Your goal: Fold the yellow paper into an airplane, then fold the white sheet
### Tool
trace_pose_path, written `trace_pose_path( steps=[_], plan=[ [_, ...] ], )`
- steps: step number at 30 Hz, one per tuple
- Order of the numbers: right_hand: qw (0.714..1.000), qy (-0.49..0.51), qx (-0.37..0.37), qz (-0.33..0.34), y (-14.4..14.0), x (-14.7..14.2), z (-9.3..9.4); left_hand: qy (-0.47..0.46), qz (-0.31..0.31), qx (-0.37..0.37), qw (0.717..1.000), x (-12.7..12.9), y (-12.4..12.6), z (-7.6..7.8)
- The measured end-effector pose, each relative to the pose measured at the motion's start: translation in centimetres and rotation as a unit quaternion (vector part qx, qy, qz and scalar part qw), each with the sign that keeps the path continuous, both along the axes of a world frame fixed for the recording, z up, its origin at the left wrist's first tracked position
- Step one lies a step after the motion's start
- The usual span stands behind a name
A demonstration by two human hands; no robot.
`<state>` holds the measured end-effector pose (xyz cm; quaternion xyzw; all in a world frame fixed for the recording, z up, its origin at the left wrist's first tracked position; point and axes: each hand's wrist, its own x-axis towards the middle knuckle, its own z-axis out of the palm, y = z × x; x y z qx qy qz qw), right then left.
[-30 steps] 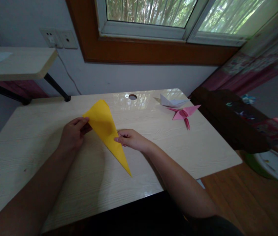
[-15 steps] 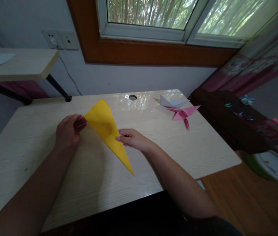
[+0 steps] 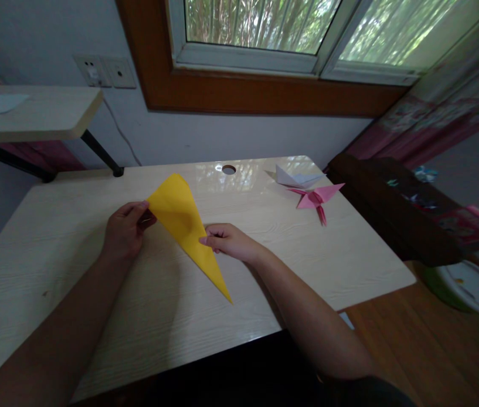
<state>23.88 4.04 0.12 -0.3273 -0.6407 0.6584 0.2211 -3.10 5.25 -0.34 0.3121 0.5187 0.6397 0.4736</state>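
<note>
And here's the yellow paper (image 3: 182, 217), a folded wedge slung between two sets of fingers above the desk (image 3: 349, 254), its long point running down past the right fingertips, toward the person. The left hand (image 3: 125, 229) pinches the near-left corner, thumb on top, other fingers curled underneath. The right hand (image 3: 228, 242) grips the opposite edge partway down, thumb pressed over the face. Two holds on opposite sides, most likely to steady the layers and stop the wedge swinging; whether its tip touches the desk, hard to tell! Both forearms slant inward from the near side, the right reaching farther across. Well right of the right fingers, and beyond them, sit a pink paper figure (image 3: 315, 198) and a white folded paper (image 3: 296, 177), probably parked there for elbow room.
</note>
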Motion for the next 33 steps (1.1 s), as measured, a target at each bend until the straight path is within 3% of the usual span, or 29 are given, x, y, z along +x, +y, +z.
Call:
trace_pose_path(
  steps=[5, 9, 15, 20, 23, 29, 33],
  plan=[
    [1.0, 0.001, -0.003, -0.01, 0.1, 0.0, -0.2, -0.005, -0.029, -0.011, 0.999, 0.2, -0.2, 0.4],
    [1.0, -0.002, -0.008, -0.024, 0.0, -0.1, -0.1, 0.013, -0.139, -0.041, 0.989, 0.9, -0.9, 0.4],
    [0.998, 0.021, -0.03, -0.054, 0.0, -0.4, -0.4, 0.142, -0.325, -0.075, 0.932, 2.7, -2.7, 0.6],
    [0.993, 0.069, -0.058, -0.078, 0.3, -0.4, -0.7, 0.157, -0.448, -0.081, 0.877, 4.1, -3.9, 1.1],
    [0.987, 0.103, -0.089, -0.085, 0.6, -0.4, -1.0, 0.167, -0.454, -0.081, 0.871, 4.6, -4.2, 0.8],
    [0.971, 0.138, -0.125, -0.15, 0.8, -0.5, -1.3, 0.123, -0.392, -0.105, 0.906, 4.7, -4.3, 0.8],
    [0.959, 0.157, -0.132, -0.198, 1.0, -0.3, -1.0, 0.181, -0.385, -0.094, 0.9, 4.2, -4.1, 1.4]
  ],
)
